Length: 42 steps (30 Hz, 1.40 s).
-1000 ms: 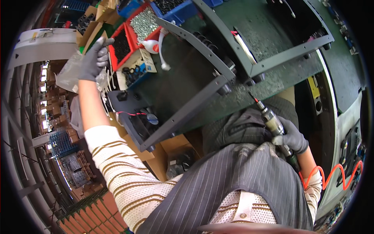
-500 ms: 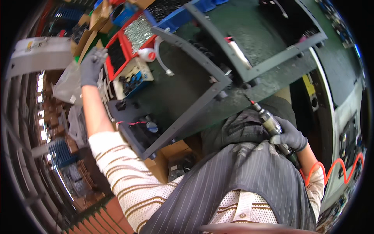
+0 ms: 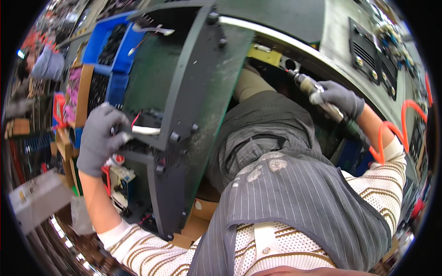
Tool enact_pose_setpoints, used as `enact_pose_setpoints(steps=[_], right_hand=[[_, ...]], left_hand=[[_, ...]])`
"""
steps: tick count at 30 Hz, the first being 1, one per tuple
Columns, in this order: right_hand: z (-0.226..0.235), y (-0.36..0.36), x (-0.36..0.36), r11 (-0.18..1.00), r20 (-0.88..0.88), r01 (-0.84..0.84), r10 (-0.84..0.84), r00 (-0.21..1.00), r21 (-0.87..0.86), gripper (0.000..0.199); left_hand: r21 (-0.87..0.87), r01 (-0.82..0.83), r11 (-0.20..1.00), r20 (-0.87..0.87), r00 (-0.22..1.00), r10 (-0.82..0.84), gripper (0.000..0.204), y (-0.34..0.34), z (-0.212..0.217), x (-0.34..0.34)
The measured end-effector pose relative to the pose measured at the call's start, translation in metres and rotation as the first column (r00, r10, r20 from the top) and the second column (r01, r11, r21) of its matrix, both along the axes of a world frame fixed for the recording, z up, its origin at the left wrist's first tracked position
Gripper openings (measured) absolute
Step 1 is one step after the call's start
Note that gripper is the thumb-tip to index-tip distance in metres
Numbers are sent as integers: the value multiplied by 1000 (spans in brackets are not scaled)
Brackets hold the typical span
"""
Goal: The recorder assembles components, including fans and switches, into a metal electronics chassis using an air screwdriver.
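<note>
My right hand, in a grey glove, is wrapped round a pneumatic screwdriver beside my lap, its red-ended tip pointing away to the upper left. An orange coiled hose runs near its lower end. My left hand, also gloved, hovers at the left over the bench with fingers curled and thumb opposite. A small dark bit shows between them, too small to name. Close by stand two dark grey metal frames, one farther and one nearer. A white strip and a red wire lie by the farther frame.
Blue bins of dark parts and a cardboard box stand at the far left. An open carton sits below the bench edge. Black vented panels lie on the right-hand surface. Another person is at the far left.
The view has turned, so the frames appear farther left. My left hand has come from beside the red bins to the metal frames. My right hand still grips the screwdriver.
</note>
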State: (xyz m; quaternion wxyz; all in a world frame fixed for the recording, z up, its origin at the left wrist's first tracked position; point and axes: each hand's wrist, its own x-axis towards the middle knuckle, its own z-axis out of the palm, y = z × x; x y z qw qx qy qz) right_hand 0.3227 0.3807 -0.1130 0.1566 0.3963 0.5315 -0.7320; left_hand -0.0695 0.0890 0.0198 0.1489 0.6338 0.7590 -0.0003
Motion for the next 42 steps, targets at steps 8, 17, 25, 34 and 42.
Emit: enact_pose_setpoints(steps=[8,17,25,34,42], right_hand=[[-57,49,-9,995,9,8,-7,1000,-95,30],[-100,73,-24,872,-25,-389,414,910,297,59],[-7,89,-14,491,15,-219,385,923,843,41],[-42,120,-23,-32,89,-85,161,983,996,72],[-33,130,-42,-35,429,-431,201,881,902,81]], left_hand=[[272,-238,933,385,915,122,45,63,50,7],[236,-716,657,803,525,283,44,265,83,-58],[408,-534,741,522,802,291,42,320,68,-294],[244,-661,710,709,621,335,41,324,32,-275],[428,66,901,-420,898,134,51,207,34,-110]])
